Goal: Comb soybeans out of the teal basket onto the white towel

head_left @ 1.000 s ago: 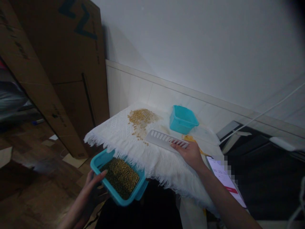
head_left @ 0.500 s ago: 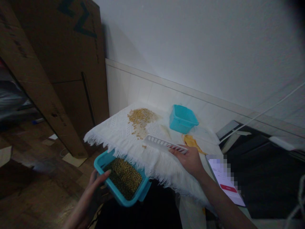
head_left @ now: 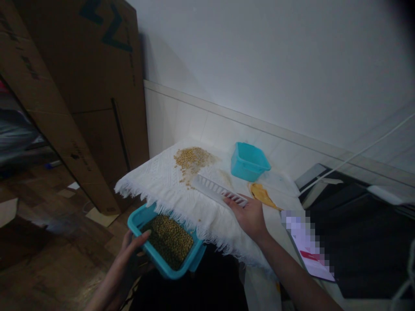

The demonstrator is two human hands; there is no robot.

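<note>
My left hand (head_left: pixel 125 263) grips the near left rim of a teal tray (head_left: pixel 142 216) full of yellow-green beans, held just below the fringed front edge of a white cloth (head_left: pixel 162 181). My right hand (head_left: pixel 249 216) holds one end of a white slotted plastic strip (head_left: pixel 215 190) that lies flat on the cloth, its far end near a pile of loose beans (head_left: pixel 191 157). A few stray beans lie on the cloth between the pile and the strip.
A second, empty teal tray (head_left: pixel 249 162) stands at the back of the cloth. A yellow peel-like scrap (head_left: pixel 261 194) lies right of the strip. A phone (head_left: pixel 308 246) lies at the right, a tall cardboard box (head_left: pixel 81 86) stands left, and a white cable (head_left: pixel 356 153) crosses a dark surface.
My right hand has slid the white strip leftward and toward the bean pile. The tray of beans has shifted slightly right under the cloth's edge.
</note>
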